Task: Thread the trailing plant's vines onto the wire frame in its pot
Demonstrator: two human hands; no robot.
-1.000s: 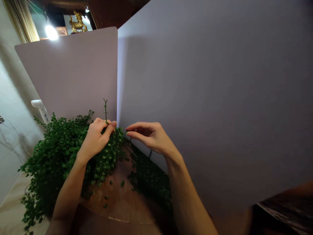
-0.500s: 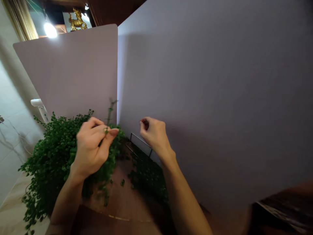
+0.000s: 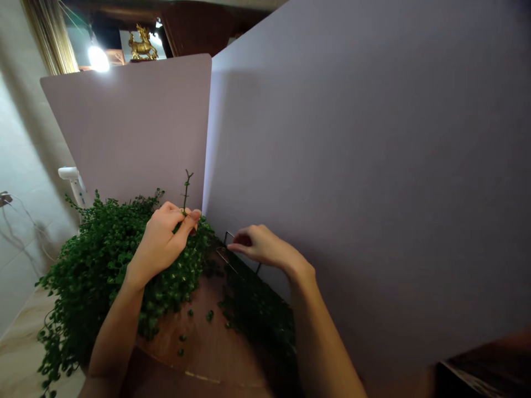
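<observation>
My left hand pinches a thin green sprig between thumb and fingers. Its stem points up, mostly bare, with a few small leaves or nodes. Below and to the left of that hand spreads a large heap of leafy green plants with small round leaves. My right hand is over the darker bed of loose greens, close to a thin wire frame. Its thumb and fingers are drawn together; anything between them is hidden.
Small loose leaves lie on the brown round tabletop. Tall pale panels stand behind and to the right. A white device, a lit bulb and a golden figurine are beyond.
My right hand has moved down and slightly right, from in front of the panel to the wire frame. The left hand keeps its pinch on the sprig. The view has shifted slightly.
</observation>
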